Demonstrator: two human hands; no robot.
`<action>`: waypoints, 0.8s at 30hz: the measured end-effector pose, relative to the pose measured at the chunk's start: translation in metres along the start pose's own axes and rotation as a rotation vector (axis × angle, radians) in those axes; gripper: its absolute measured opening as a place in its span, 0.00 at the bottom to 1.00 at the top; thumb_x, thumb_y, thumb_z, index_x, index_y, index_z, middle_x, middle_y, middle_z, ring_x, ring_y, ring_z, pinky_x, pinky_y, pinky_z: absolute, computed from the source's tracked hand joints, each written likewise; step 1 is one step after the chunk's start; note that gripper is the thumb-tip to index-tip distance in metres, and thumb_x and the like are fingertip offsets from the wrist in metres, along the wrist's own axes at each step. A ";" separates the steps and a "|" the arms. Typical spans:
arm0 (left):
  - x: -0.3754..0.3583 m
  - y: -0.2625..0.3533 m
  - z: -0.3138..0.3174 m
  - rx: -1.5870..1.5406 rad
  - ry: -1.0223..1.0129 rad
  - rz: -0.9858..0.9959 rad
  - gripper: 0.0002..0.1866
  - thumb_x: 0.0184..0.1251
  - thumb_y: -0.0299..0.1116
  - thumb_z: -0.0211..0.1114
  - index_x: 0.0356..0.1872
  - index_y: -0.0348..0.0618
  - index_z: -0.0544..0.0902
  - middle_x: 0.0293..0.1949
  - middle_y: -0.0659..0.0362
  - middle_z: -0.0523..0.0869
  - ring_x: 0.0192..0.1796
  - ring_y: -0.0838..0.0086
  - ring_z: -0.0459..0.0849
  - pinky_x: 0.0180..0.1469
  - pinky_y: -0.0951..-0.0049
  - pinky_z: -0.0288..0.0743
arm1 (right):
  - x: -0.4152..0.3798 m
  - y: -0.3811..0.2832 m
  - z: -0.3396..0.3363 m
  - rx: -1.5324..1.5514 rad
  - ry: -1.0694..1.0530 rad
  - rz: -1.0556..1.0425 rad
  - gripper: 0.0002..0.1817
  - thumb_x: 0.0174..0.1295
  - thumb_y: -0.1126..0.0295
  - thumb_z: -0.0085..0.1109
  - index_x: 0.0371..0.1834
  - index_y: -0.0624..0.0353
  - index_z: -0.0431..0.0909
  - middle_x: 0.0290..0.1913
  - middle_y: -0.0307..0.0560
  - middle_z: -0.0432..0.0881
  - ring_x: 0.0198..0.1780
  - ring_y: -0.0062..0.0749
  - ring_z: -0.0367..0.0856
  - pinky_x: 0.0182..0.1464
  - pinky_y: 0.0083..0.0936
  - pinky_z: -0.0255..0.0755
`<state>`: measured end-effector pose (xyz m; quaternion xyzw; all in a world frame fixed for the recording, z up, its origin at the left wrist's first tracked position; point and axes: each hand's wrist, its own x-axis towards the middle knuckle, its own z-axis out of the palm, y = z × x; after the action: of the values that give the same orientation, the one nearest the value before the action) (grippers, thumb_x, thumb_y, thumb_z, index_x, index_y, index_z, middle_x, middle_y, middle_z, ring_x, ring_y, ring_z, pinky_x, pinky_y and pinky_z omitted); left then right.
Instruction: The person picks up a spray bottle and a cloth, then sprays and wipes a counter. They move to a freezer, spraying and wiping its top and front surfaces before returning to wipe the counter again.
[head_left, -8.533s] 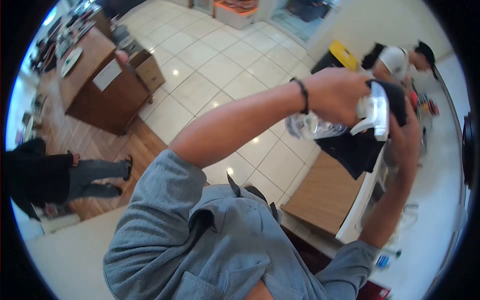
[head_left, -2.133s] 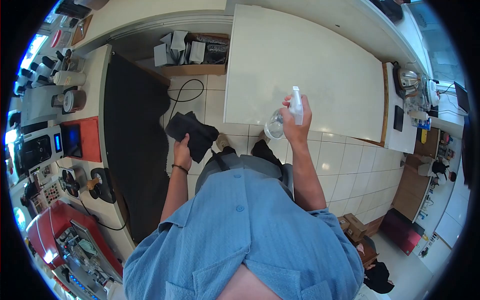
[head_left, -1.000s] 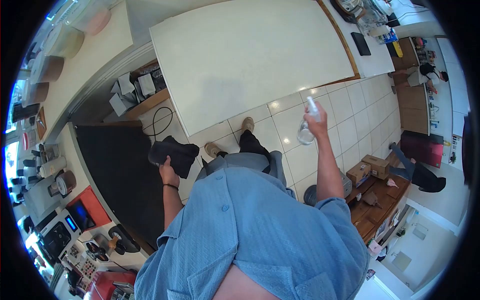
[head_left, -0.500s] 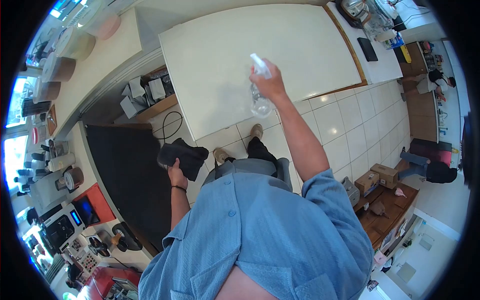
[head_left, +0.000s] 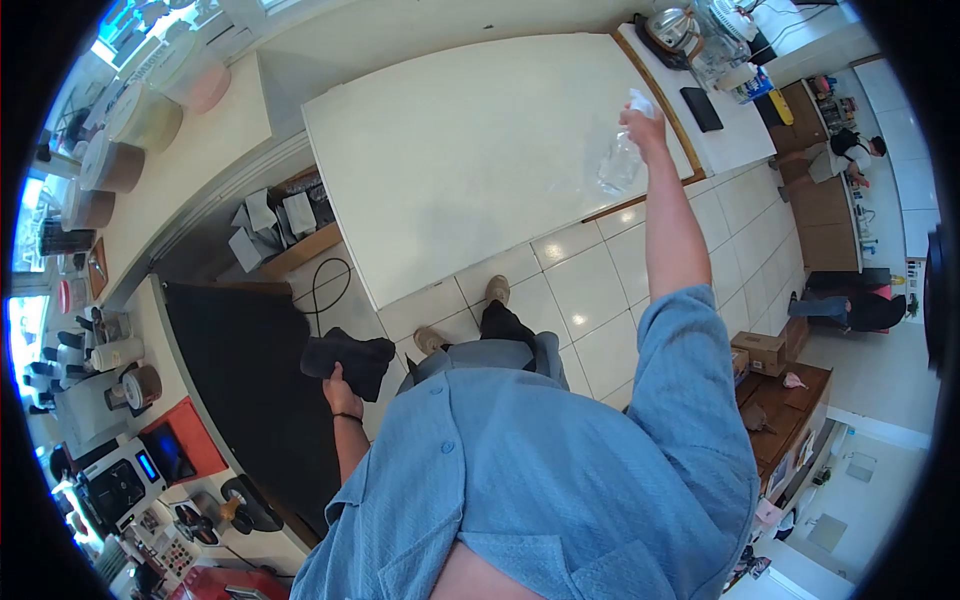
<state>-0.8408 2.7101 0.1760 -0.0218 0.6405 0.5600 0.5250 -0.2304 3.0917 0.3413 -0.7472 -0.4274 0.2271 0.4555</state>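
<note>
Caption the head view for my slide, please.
Right hand holds a clear spray bottle over the white tabletop; left hand grips a black cloth.

Head camera (only view) looks steeply down.

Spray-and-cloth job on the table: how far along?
Done: spray bottle and dark cloth are both held.
In hand: right hand has the bottle over the white table.
Left: probably wiping; left hand holds the cloth off the tabletop. Spray coverage: can't tell.
</note>
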 end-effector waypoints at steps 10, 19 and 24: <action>0.005 -0.007 0.019 0.102 -0.056 -0.023 0.20 0.76 0.29 0.57 0.65 0.36 0.72 0.59 0.50 0.81 0.59 0.57 0.83 0.61 0.57 0.80 | -0.049 0.007 -0.086 -0.046 0.079 0.147 0.17 0.48 0.74 0.63 0.44 0.57 0.81 0.35 0.37 0.82 0.34 0.24 0.79 0.37 0.25 0.74; -0.027 0.023 0.026 0.193 0.120 0.114 0.19 0.68 0.29 0.64 0.57 0.30 0.77 0.51 0.49 0.85 0.50 0.59 0.87 0.54 0.59 0.83 | -0.126 0.104 -0.149 0.157 -0.060 0.175 0.12 0.51 0.79 0.59 0.40 0.59 0.80 0.31 0.38 0.81 0.32 0.22 0.79 0.37 0.21 0.73; -0.070 0.083 0.045 0.186 0.061 0.258 0.19 0.58 0.26 0.63 0.53 0.33 0.79 0.50 0.51 0.85 0.51 0.59 0.86 0.56 0.60 0.83 | -0.127 0.137 -0.170 0.184 -0.081 0.283 0.13 0.47 0.80 0.58 0.38 0.60 0.79 0.30 0.38 0.81 0.33 0.23 0.80 0.37 0.21 0.73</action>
<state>-0.8316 2.7354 0.2905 0.0923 0.7028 0.5603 0.4286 -0.1144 2.8717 0.2975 -0.7452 -0.3134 0.3572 0.4679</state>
